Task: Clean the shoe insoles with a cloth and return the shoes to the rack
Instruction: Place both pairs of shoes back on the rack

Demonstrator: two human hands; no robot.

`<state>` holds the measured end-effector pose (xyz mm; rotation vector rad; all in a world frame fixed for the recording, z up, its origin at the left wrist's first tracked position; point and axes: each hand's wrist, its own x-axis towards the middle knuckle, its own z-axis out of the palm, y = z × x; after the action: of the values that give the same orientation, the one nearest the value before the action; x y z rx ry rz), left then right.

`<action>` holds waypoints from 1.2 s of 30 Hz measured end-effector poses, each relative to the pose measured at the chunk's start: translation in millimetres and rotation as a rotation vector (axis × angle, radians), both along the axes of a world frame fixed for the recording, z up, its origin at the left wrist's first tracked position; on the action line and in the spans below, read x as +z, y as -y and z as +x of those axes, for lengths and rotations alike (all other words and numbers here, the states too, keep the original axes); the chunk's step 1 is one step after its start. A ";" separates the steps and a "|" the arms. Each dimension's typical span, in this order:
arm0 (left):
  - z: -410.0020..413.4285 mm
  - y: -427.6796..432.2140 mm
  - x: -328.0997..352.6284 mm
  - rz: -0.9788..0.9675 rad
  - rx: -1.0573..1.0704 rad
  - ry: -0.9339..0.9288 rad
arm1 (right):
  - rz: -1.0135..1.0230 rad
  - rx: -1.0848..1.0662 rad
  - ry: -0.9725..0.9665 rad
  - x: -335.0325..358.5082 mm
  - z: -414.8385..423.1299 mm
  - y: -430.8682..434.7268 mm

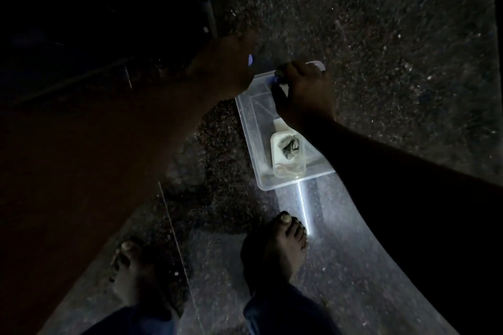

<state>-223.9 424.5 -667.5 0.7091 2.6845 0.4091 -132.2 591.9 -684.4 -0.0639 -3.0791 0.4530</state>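
Reaching down, both hands meet at the far end of the clear bin (246, 128), which runs near-to-far. The right hand (304, 92) curls on its far rim; the left hand (226, 62) is too dark to read. No shoes show; a tubular frame (208, 5), likely the rack, stands far left.

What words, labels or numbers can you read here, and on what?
None can be read. The clear plastic box and the small white tub inside it show no legible print; the picture is too dark and blurred to tell whether any is there.
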 end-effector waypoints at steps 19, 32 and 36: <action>61.2 -2.7 -48.9 -0.269 0.056 -0.068 | 0.160 0.044 0.270 -38.6 6.0 28.9; 82.9 11.7 -40.9 -0.114 0.243 -0.036 | 0.019 -0.082 0.279 -20.8 18.5 23.4; 107.7 22.5 -43.1 -0.173 0.258 0.085 | 0.116 -0.143 0.198 -0.4 39.8 0.6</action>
<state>-116.1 402.1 -710.6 0.2903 2.6957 0.2575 -92.3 591.2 -684.8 -0.3436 -3.2552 0.2767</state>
